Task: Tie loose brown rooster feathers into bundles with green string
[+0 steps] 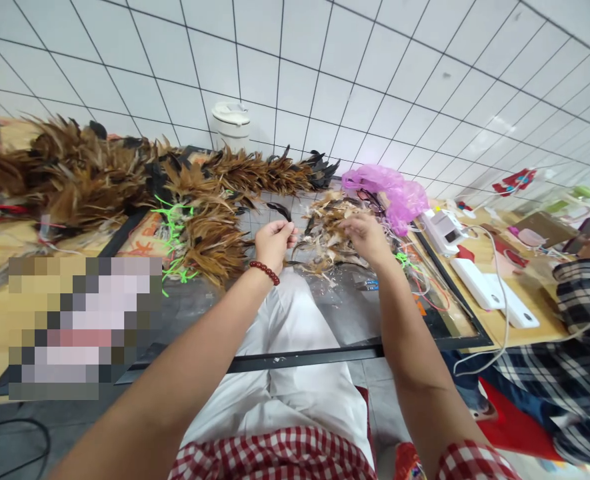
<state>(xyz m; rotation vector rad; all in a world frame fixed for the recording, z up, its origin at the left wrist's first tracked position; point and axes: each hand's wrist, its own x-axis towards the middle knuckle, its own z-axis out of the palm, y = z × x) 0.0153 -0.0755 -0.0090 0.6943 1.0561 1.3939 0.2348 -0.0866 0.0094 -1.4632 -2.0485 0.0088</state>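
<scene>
My left hand [273,241] is closed in a pinch on a dark feather [281,211] held above the glass table top [335,313]. A red bead bracelet [265,271] circles that wrist. My right hand [365,235] reaches into a loose pile of pale and brown feathers [325,230], fingers curled down into it; what they grip is hidden. Long bundles of brown and black feathers [125,180] lie across the table to the left.
A white lidded cup [231,124] stands at the tiled wall. A pink plastic bag [389,190] sits beside the pile. Green zip ties [172,230], white boxes [475,283] and cables lie around. Another person's plaid sleeve [582,287] is at the right.
</scene>
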